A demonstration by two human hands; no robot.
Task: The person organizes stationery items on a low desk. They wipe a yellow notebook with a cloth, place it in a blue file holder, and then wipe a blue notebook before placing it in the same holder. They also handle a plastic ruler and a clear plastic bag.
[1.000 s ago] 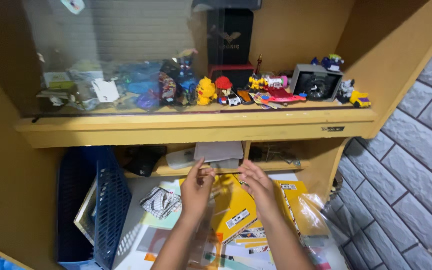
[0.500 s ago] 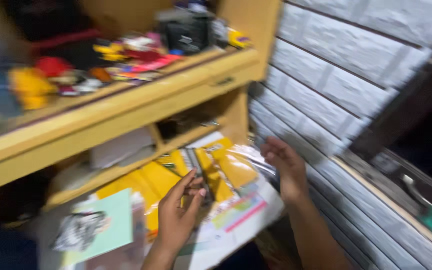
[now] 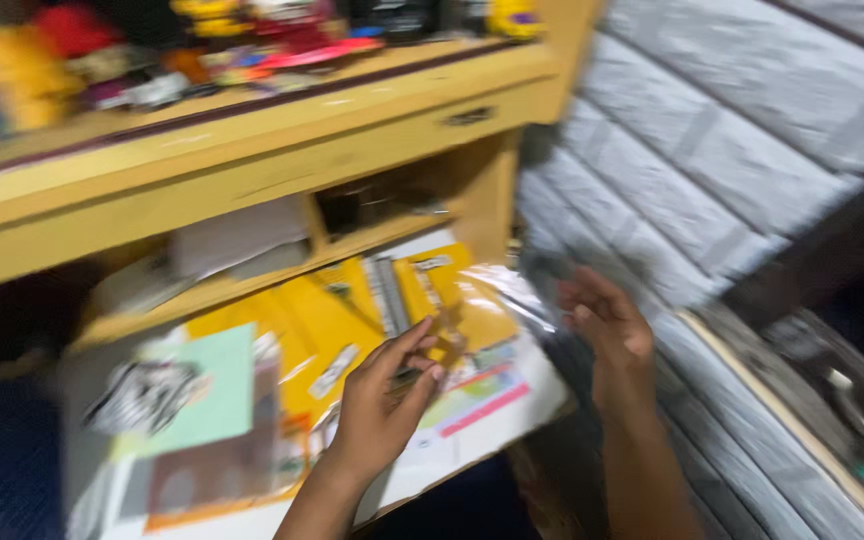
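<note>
Clear plastic sleeve (image 3: 507, 290) is lying over the desk's right edge, long axis running toward my right hand (image 3: 607, 335), whose fingers are curling open beside it; my left hand (image 3: 382, 405), nearer the yellow folder (image 3: 322, 320), is pinching loosely.

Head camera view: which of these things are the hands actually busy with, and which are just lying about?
In hand:
- left hand touching the yellow packets
- right hand at a clear plastic sleeve, blurred

Lying about:
- toy figures on the upper shelf
- pale green card
- printed sheets
- grey brick wall
</note>
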